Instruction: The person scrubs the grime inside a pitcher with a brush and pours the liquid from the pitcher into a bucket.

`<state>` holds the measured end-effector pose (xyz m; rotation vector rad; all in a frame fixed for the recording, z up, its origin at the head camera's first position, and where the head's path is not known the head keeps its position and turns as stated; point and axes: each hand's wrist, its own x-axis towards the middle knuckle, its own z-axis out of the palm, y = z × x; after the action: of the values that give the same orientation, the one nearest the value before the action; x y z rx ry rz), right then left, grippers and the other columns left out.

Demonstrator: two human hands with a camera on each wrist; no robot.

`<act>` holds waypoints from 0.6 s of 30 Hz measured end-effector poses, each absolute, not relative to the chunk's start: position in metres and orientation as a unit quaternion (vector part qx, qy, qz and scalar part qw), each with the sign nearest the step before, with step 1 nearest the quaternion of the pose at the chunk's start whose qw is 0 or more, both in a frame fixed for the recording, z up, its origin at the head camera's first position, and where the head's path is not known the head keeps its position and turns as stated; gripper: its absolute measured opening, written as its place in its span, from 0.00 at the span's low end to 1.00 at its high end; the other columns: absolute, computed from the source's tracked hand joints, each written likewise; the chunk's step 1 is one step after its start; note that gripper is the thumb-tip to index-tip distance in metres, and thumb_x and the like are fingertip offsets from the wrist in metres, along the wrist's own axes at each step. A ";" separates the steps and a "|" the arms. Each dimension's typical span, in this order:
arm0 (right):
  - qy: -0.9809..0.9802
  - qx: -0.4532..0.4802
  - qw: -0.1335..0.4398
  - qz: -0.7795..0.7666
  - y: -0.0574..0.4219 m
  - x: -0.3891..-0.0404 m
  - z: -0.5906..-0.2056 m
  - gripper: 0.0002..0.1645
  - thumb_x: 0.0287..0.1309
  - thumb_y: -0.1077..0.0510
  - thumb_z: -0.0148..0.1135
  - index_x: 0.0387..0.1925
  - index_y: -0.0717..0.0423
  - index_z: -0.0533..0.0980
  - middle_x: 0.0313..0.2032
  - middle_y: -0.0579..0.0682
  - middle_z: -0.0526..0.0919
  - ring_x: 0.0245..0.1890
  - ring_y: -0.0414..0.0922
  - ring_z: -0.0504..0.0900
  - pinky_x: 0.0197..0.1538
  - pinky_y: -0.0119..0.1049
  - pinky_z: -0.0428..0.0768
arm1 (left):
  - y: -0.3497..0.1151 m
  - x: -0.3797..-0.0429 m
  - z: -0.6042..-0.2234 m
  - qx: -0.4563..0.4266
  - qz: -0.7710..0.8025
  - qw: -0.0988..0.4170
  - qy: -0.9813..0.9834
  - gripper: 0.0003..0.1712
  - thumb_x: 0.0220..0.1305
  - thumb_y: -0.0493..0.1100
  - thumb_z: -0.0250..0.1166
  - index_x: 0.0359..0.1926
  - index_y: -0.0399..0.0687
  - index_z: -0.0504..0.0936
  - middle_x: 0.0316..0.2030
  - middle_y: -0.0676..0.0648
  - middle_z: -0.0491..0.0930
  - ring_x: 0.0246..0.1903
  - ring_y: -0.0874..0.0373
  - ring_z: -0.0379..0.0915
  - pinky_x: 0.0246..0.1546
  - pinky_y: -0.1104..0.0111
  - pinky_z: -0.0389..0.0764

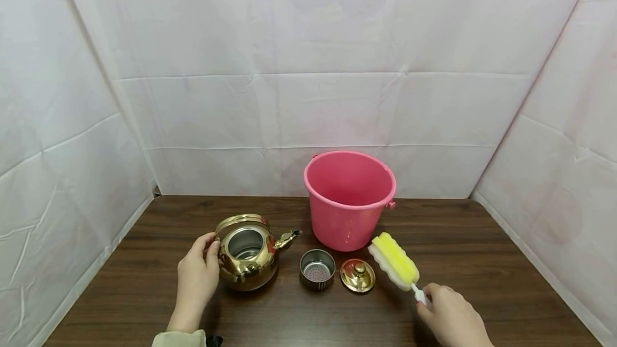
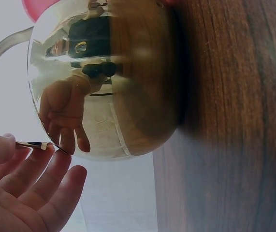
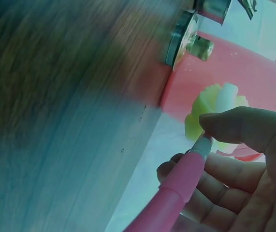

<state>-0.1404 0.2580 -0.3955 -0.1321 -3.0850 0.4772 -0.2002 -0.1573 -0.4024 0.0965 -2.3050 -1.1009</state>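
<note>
Left fingers (image 2: 66, 192) pinch one kettle (image 1: 243, 269), right fingers (image 3: 237, 174) one brush (image 1: 396, 262)

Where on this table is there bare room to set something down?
Bare table lies left of the left hand, right of the brush and right hand, and nearer than the strainer and lid, between the hands. Crowded: the middle, where teapot, strainer, lid and brush cluster before the bucket.

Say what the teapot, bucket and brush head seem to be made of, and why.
Teapot: polished gold-coloured metal, likely, from its mirror-like reflections.
Bucket: smooth pink plastic, probably, from its soft sheen and even colour.
Brush head: matt yellow-and-white sponge, apparently, from its wavy edges.
</note>
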 end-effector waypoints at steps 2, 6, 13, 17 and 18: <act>-0.987 -0.043 0.007 0.157 0.256 -0.140 -0.396 0.09 0.50 0.55 0.63 0.32 0.57 0.78 0.21 0.45 0.71 0.21 0.43 0.68 0.23 0.37 0.65 | -0.158 -0.200 -0.403 0.036 -0.412 0.289 -0.863 0.14 0.69 0.37 0.54 0.50 0.33 0.77 0.42 0.33 0.83 0.42 0.38 0.80 0.42 0.47 0.77; -0.986 -0.042 0.008 0.160 0.253 -0.139 -0.395 0.09 0.50 0.55 0.64 0.31 0.56 0.78 0.22 0.45 0.74 0.22 0.42 0.69 0.24 0.37 0.66 | -0.158 -0.200 -0.403 0.035 -0.412 0.289 -0.863 0.14 0.69 0.37 0.54 0.50 0.33 0.77 0.42 0.33 0.83 0.42 0.38 0.80 0.42 0.47 0.77; -0.984 -0.039 0.002 0.176 0.248 -0.138 -0.395 0.09 0.50 0.55 0.64 0.33 0.55 0.79 0.24 0.44 0.78 0.23 0.41 0.70 0.25 0.38 0.70 | -0.158 -0.200 -0.402 0.036 -0.415 0.285 -0.863 0.14 0.69 0.38 0.54 0.50 0.33 0.77 0.42 0.33 0.82 0.43 0.38 0.80 0.43 0.47 0.77; -0.983 -0.036 -0.004 0.182 0.245 -0.137 -0.395 0.10 0.50 0.55 0.64 0.35 0.56 0.79 0.25 0.44 0.78 0.23 0.40 0.71 0.25 0.37 0.71 | -0.157 -0.200 -0.402 0.036 -0.418 0.284 -0.862 0.14 0.69 0.38 0.54 0.50 0.33 0.77 0.42 0.33 0.82 0.42 0.39 0.80 0.43 0.47 0.77; -0.983 -0.035 -0.004 0.183 0.244 -0.137 -0.395 0.11 0.50 0.55 0.64 0.35 0.56 0.80 0.25 0.44 0.78 0.23 0.40 0.71 0.25 0.37 0.71 | -0.157 -0.200 -0.402 0.036 -0.418 0.284 -0.862 0.14 0.69 0.38 0.54 0.50 0.33 0.77 0.42 0.33 0.82 0.42 0.39 0.80 0.43 0.48 0.77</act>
<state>-0.1373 0.2444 -0.3947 -0.1094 -3.0955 0.5763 -0.1998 -0.1574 -0.4021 0.0959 -2.3068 -1.1178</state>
